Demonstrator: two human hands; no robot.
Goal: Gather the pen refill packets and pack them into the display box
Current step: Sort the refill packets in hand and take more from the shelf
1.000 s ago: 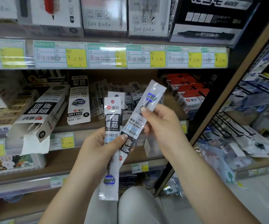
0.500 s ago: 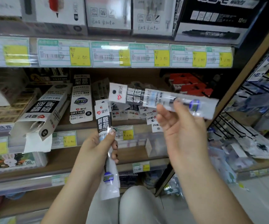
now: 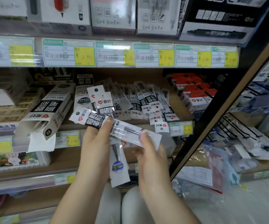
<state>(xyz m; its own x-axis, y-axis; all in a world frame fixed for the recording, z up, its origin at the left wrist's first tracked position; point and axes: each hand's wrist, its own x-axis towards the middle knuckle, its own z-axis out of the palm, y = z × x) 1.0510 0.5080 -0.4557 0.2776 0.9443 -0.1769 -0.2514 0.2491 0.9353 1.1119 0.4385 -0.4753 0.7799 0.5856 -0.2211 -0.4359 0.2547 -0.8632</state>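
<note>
At centre frame we see the left hand (image 3: 96, 143) raised, its thumb pinching upright packets (image 3: 118, 167); the right hand (image 3: 151, 154) pinches a crossing packet (image 3: 130, 131), a clear sleeve with a black-white header; its long axis runs upper left to lower right, header leftward; the box (image 3: 49, 107) lies open at left.

A stationery shop: wooden shelves (image 3: 66, 156) edged with yellow price labels (image 3: 84, 56), stocked with marker boxes (image 3: 216, 20) and loose pen refill packets (image 3: 146, 102).

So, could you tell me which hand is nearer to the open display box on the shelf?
Left. The left hand holds packets just right of the display box; the right hand is farther right.
</note>
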